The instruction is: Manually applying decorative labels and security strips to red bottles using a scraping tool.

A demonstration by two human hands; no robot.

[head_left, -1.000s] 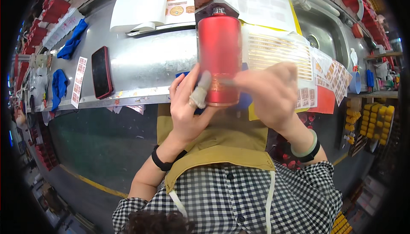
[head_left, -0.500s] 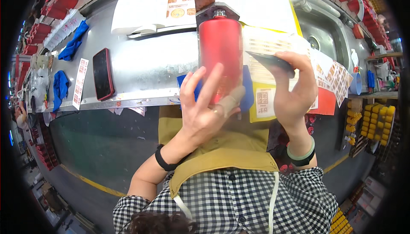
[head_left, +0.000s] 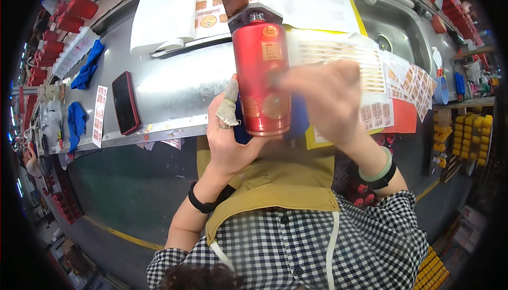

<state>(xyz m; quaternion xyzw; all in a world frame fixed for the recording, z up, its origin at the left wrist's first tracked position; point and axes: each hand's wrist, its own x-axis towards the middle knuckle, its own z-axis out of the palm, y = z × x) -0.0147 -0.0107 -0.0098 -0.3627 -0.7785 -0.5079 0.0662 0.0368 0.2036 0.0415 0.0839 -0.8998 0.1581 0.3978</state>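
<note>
A red bottle point(head_left: 260, 78) with gold decals lies neck-away in front of me, its neck end against a dark metal bracket point(head_left: 256, 11). My left hand point(head_left: 228, 136) holds it, fingers along the left side and thumb under its base. A pale cloth finger cover point(head_left: 227, 109) is on one of those fingers. Over the bottle's right side is my right hand point(head_left: 336, 102), smeared by motion. At its fingertips a dark scraper point(head_left: 276, 77) shows as a blur against the bottle's face. Blue material point(head_left: 299, 118) shows behind the bottle.
Decal sheets point(head_left: 338, 57) lie right of the bottle, with more sheets point(head_left: 312, 4) beyond it. A phone point(head_left: 125, 103), a decal strip point(head_left: 99, 115) and blue cloths point(head_left: 77, 118) are on the left. A steel sink point(head_left: 399, 31) stands at the far right.
My left hand has moved from across the bottle's lower front to its left side and base. The right hand has swung left onto the bottle with the scraper. Gold decals now show sharply.
</note>
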